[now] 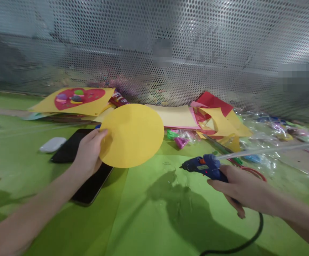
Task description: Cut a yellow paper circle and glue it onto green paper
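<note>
My left hand (89,151) pinches the left edge of a yellow paper circle (133,134) and holds it up above the green table (154,213). My right hand (240,190) is wrapped round the grip of a blue hot glue gun (204,166), nozzle pointing left toward the circle, a short gap between them. A clear glue stick (272,148) juts from the gun's back to the right. Its black cord (245,238) trails down along the table.
A black phone (76,167) lies under my left wrist, a white case (52,144) beside it. Stacked coloured paper, including a yellow sheet with a red shape (76,99), lies along the perforated metal screen (154,53). Plastic bags with small craft pieces (266,135) clutter the right.
</note>
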{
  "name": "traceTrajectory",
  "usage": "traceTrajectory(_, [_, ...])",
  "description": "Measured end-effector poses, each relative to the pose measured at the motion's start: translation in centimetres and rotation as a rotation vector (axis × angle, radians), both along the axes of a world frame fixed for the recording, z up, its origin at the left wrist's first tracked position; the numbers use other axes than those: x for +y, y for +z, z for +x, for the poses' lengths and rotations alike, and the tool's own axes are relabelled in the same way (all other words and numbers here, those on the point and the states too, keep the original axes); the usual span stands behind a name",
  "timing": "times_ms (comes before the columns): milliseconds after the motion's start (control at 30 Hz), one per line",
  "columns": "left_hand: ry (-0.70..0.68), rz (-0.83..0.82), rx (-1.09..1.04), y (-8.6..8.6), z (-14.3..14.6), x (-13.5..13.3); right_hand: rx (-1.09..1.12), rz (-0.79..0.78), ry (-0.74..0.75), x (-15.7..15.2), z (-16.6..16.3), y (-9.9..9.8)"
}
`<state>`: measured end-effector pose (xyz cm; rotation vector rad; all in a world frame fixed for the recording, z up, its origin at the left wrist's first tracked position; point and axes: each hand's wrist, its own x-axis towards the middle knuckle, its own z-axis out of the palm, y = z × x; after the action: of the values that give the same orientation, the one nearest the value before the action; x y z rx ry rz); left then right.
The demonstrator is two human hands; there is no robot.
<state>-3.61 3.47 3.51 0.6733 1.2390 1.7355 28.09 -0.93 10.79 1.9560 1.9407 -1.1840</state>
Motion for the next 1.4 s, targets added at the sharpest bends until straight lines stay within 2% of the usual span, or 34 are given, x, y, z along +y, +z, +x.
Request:
traceTrajectory(167, [-0.026, -0.022, -0.006, 0.2, 0.5, -0.3, -0.011, 0.013, -0.005, -0.9, 0.5, -0.2])
traceTrajectory(333, [-0.034, -0.049, -0.028, 0.2, 0.6, -0.4, -0.049, 0.024, 0.009, -0.6, -0.6, 0.4])
traceTrajectory(600, [-0.195, -0.084, -0.036, -0.5, 1.1, -0.8, -0.126, 0.005, 0.190, 0.7, -2.2, 2.1])
traceTrajectory(767, [-0.203, -0.042, -0.011, -0.5, 1.1, -0.8, -0.136, -0.049, 0.246, 1.7, -2.4, 3.8])
traceTrajectory(900, [-0.190, -0.003, 0.001, -0.4, 0.8, -0.8, -0.032, 0.033, 0.089, 0.9, -1.0, 3.8])
traceTrajectory(1100, [-0.221, 0.035, 0.045, -0.2, 0.6, -0.8, 0.281, 0.260, -0.271, -2.4, 1.6, 2.1])
traceTrajectory(1300, [-0.427, -0.039, 0.145, 0.8, 0.5, -0.5, 0.432, 0.538, -0.481, -4.8, 2.8, 0.7])
traceTrajectory(1400, [-0.564, -0.130, 0.254, 1.5, 0.9, -0.7, 0.489, 0.545, -0.538, -5.3, 3.1, 0.1])
